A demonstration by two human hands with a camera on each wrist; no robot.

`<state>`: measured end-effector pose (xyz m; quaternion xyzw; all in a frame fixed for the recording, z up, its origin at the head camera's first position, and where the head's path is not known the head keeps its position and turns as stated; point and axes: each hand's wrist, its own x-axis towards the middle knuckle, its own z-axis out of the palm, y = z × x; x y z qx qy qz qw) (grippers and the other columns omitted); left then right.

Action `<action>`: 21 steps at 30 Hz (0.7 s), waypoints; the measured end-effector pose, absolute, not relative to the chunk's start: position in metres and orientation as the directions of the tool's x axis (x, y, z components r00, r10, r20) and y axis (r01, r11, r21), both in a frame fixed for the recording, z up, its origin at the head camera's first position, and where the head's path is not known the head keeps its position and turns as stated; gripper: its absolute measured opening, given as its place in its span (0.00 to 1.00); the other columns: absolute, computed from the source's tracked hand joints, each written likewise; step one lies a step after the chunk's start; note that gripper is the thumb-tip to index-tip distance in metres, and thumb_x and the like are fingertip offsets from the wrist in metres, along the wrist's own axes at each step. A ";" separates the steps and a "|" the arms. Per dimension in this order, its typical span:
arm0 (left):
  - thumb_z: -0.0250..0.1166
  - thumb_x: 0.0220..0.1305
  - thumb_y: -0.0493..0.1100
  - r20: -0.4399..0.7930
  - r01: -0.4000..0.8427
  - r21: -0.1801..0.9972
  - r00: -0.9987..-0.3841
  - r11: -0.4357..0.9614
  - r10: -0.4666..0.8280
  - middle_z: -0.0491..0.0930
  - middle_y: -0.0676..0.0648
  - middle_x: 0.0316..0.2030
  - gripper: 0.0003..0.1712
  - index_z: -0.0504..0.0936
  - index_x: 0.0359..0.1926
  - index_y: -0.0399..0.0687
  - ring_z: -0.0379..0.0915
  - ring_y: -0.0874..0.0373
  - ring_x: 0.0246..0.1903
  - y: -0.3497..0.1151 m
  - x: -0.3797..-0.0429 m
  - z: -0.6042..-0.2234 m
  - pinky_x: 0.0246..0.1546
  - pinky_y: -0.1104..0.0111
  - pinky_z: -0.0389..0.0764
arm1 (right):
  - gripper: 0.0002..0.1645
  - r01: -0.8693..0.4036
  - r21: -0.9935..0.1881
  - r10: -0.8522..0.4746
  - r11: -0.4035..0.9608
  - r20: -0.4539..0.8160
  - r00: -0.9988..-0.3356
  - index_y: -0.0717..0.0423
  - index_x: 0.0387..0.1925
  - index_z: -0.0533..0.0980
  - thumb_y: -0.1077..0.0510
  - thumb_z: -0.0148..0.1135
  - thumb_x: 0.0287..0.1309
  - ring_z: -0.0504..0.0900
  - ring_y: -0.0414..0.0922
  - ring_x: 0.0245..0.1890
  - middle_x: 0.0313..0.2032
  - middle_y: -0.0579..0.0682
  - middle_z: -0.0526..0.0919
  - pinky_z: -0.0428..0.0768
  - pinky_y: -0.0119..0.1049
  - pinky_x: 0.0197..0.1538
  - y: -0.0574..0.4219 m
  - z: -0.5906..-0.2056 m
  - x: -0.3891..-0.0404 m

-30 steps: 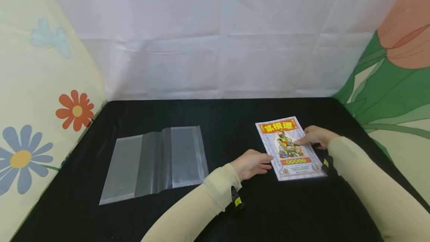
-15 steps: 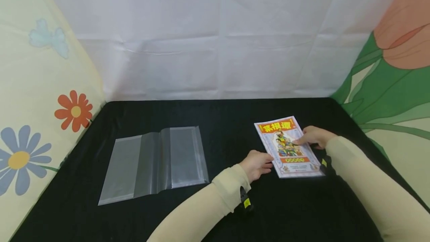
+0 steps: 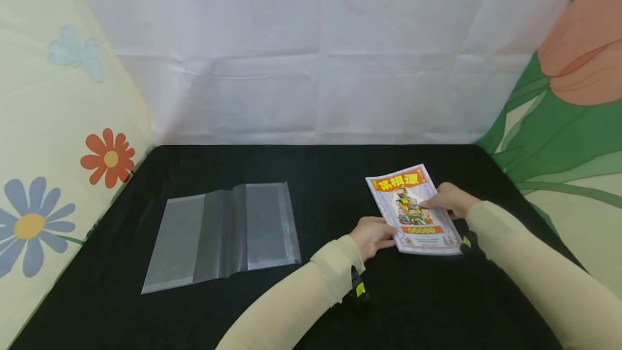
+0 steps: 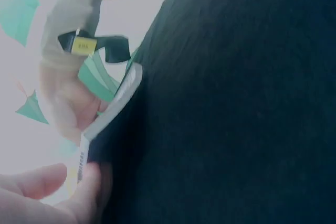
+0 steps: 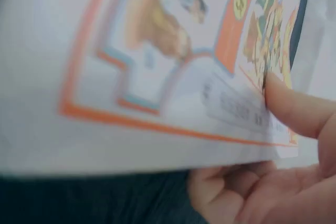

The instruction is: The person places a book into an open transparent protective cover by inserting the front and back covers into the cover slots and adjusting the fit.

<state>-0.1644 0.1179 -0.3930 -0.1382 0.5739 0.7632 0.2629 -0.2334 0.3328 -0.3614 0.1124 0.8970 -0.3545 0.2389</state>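
A booklet [image 3: 413,212] with a colourful cartoon cover is held between my two hands, raised a little off the black cloth. My left hand [image 3: 373,236] pinches its left edge, thumb above and fingers below. At the opposite edge my right hand [image 3: 452,200] grips it, thumb on the cover [image 5: 184,93] and curled fingers underneath. Seen from the left wrist, the booklet's thin edge [image 4: 115,106] bends slightly between the hands. A clear plastic book cover [image 3: 269,226] lies spread open on the table, left of my left hand.
Black cloth [image 3: 320,177] covers the table. A white sheet [image 3: 320,69] hangs behind it. Flower-printed panels stand at the left [image 3: 29,123] and right [image 3: 578,139] sides.
The booklet has shifted slightly left and away from me, apparently rising, with my right hand moving along. My left hand has moved right and closed further over its edge. The plastic cover stays put.
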 end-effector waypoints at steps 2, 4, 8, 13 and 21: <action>0.62 0.64 0.24 -0.513 -0.557 0.808 -0.825 -0.189 0.239 0.86 0.41 0.42 0.14 0.83 0.50 0.33 0.84 0.51 0.46 0.114 -0.166 -0.393 0.52 0.58 0.83 | 0.27 0.359 -0.616 0.021 0.701 -0.485 -0.874 0.82 0.52 0.67 0.59 0.61 0.67 0.84 0.45 0.31 0.34 0.60 0.84 0.82 0.43 0.38 0.329 -0.362 -0.232; 0.62 0.63 0.24 -0.507 -0.554 0.808 -0.827 -0.198 0.243 0.86 0.41 0.42 0.17 0.81 0.53 0.33 0.83 0.50 0.47 0.111 -0.168 -0.393 0.53 0.58 0.82 | 0.26 0.344 -0.648 0.015 0.680 -0.457 -0.889 0.83 0.53 0.66 0.61 0.58 0.69 0.83 0.42 0.29 0.33 0.58 0.83 0.83 0.39 0.36 0.326 -0.362 -0.229; 0.62 0.61 0.21 -0.486 -0.534 0.816 -0.841 -0.221 0.237 0.85 0.41 0.42 0.24 0.77 0.58 0.35 0.84 0.49 0.46 0.104 -0.168 -0.392 0.52 0.56 0.82 | 0.22 0.287 -0.716 -0.010 0.636 -0.380 -0.925 0.83 0.53 0.63 0.63 0.50 0.73 0.82 0.39 0.27 0.32 0.56 0.82 0.83 0.36 0.34 0.320 -0.361 -0.220; 0.62 0.63 0.23 -0.462 -0.525 0.828 -0.837 -0.194 0.295 0.85 0.40 0.45 0.26 0.75 0.62 0.36 0.84 0.47 0.48 0.089 -0.165 -0.387 0.53 0.55 0.82 | 0.24 0.246 -0.739 -0.020 0.628 -0.331 -0.944 0.84 0.56 0.57 0.60 0.39 0.77 0.81 0.39 0.26 0.36 0.61 0.78 0.83 0.35 0.32 0.315 -0.354 -0.209; 0.61 0.66 0.26 -0.438 -0.519 0.843 -0.816 -0.143 0.377 0.84 0.40 0.50 0.26 0.75 0.65 0.36 0.83 0.48 0.50 0.060 -0.165 -0.379 0.56 0.55 0.81 | 0.26 0.221 -0.756 -0.065 0.616 -0.329 -0.942 0.86 0.60 0.53 0.62 0.36 0.77 0.81 0.39 0.30 0.39 0.63 0.77 0.82 0.36 0.35 0.312 -0.345 -0.197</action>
